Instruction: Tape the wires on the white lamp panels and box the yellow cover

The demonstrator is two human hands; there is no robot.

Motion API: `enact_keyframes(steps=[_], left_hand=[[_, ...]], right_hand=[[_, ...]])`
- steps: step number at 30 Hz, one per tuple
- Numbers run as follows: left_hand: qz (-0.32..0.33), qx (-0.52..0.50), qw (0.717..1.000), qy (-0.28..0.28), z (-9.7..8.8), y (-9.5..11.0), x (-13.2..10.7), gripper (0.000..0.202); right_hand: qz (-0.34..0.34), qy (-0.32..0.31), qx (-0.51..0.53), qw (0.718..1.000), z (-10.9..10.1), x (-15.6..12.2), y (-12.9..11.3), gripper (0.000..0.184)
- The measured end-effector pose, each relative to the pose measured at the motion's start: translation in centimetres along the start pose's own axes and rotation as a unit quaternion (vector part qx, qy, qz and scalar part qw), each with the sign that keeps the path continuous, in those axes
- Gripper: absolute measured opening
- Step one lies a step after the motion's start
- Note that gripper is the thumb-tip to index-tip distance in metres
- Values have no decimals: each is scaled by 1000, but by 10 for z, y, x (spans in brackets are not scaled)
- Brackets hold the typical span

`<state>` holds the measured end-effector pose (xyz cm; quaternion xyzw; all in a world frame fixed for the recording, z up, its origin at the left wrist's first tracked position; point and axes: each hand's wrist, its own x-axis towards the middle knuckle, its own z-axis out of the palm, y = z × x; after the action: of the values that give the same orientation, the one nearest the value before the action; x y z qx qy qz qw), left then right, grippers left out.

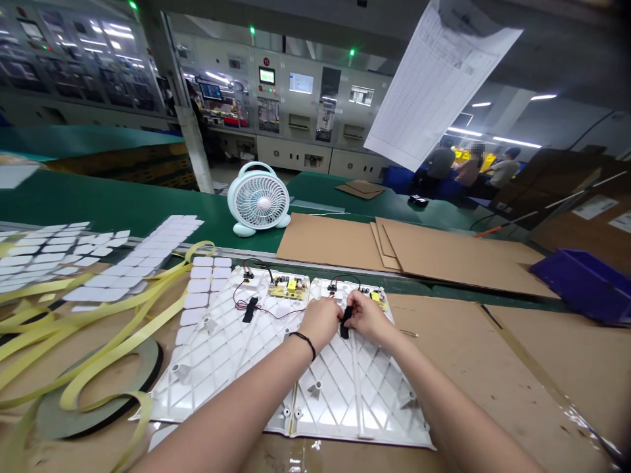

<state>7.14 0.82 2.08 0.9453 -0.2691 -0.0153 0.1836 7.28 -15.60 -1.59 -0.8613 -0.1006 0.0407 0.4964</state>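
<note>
Two white ribbed plastic panels lie side by side, each carrying a small circuit board and thin wires near its far edge. On the right panel, my right hand pinches a strip of black tape that lies against the ribs. My left hand is closed just left of that strip, and what its fingertips hold is hidden. A similar black tape piece crosses the dark red wire on the left panel.
Yellow backing strips, a grey tape roll and sheets of white pads fill the left. A light-blue fan stands behind the panels. Cardboard sheets and a blue bin are at right. A paper sheet hangs above.
</note>
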Motion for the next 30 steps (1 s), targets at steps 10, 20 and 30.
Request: enact_keyframes(steps=[10, 20, 30], left_hand=[[-12, -5, 1000, -16, -7, 5, 0, 23], [69, 55, 994, 59, -9, 9, -14, 47], [127, 146, 981, 9, -4, 13, -28, 29]], right_hand=[[-55, 42, -110, 992, 6, -9, -12, 36], [-53, 44, -151, 986, 6, -15, -24, 35], [-35, 52, -205, 977, 9, -18, -28, 49]])
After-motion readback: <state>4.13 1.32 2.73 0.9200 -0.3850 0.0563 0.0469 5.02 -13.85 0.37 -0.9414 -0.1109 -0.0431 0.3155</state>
